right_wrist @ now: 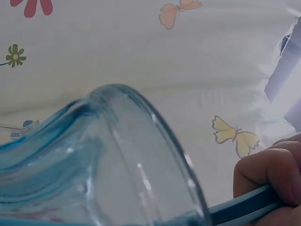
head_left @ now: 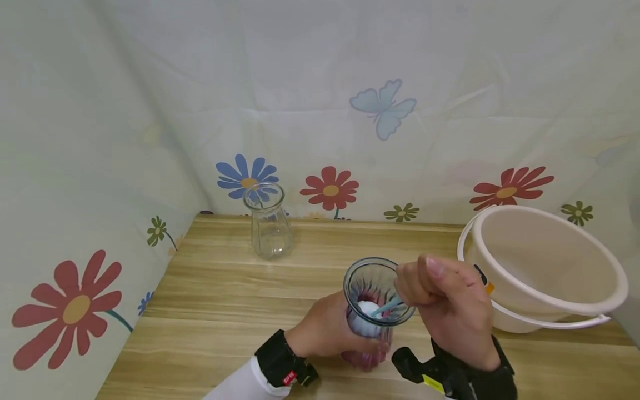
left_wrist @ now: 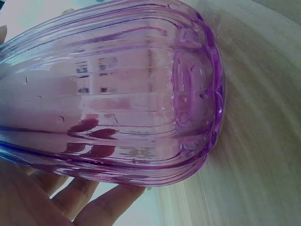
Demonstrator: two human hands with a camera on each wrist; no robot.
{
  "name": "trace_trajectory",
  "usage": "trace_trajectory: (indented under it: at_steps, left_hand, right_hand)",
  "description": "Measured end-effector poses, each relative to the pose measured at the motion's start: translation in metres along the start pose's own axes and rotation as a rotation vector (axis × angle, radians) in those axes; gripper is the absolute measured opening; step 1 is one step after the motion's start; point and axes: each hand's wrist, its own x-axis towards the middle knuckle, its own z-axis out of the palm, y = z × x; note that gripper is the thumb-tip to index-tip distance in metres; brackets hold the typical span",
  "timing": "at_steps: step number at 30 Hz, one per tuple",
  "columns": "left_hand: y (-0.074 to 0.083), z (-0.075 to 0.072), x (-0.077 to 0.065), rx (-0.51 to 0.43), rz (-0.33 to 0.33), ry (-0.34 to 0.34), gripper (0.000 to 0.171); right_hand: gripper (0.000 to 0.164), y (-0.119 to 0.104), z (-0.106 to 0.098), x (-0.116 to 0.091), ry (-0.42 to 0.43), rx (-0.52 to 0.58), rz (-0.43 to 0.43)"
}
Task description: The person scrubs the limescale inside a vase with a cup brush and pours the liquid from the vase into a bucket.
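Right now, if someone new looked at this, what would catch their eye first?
Probably the blue-and-purple vase, low and near the middle of the head view, gripped by the left hand while the right hand holds a blue handle reaching into its mouth. Next, the big pale bucket on the right, then bright flowers on the sheet behind.

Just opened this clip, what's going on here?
A person's left grip holds a blue-and-purple glass vase. The right grip holds a light-blue handle that runs down into it, to a rounded white head inside. A clear glass vase stands farther back on the wooden table, to the left, and a pale bucket stands on the right.
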Motion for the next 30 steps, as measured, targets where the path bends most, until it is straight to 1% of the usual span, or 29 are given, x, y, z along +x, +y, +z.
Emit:
trace_trajectory:
  at_steps: [3,5,13,17,19,22,25,28,30]
  left_hand:
    - [-0.001,0.000,0.000,-0.002,-0.006,0.000,0.073]
    - [-0.002,0.000,0.000,-0.003,0.003,-0.004,0.073]
    - [-0.004,0.000,0.003,-0.012,0.091,-0.031,0.074]
    - [-0.004,0.000,0.004,-0.013,0.111,-0.036,0.073]
    - [-0.003,0.000,0.003,-0.012,0.115,-0.034,0.073]
    - [-0.002,-0.001,0.002,-0.007,0.120,-0.029,0.071]
    - [-0.002,-0.001,0.002,0.000,0.120,-0.023,0.070]
    - [-0.002,-0.001,0.001,-0.004,0.116,-0.026,0.070]
    - [-0.002,-0.001,0.001,0.000,0.111,-0.020,0.071]
  right_hand:
    - [0.039,0.003,-0.001,0.000,-0.015,-0.026,0.040]
    - [0.040,0.005,0.000,0.000,-0.023,-0.055,0.080]
    - [0.041,0.006,0.011,0.005,-0.012,-0.215,0.291]
    - [0.042,0.006,0.012,0.005,0.000,-0.271,0.379]
    - [0.042,0.006,0.012,0.004,-0.007,-0.287,0.413]
    - [0.039,0.006,0.010,0.004,-0.041,-0.302,0.439]
    - [0.039,0.006,0.010,0.003,-0.055,-0.308,0.458]
    - [0.040,0.006,0.011,0.003,-0.041,-0.281,0.427]
    - [0.040,0.007,0.011,0.004,-0.031,-0.242,0.367]
